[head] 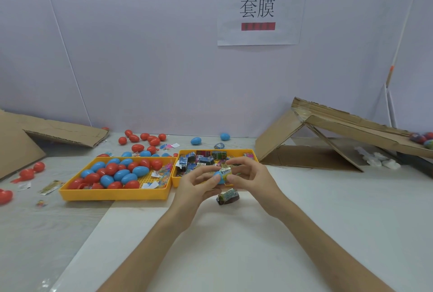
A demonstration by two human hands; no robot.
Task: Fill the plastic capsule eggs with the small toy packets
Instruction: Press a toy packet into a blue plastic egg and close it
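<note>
Yellow tray of red and blue eggs, second tray of toy packets, grip of your left hand round a blue egg half above the surface, right hand pinching a shiny packet at its mouth

Both hands meeting in the middle
Left hand curls round a blue egg half, right hand pinches a toy packet against it, bare forearms angling in from below.
</note>
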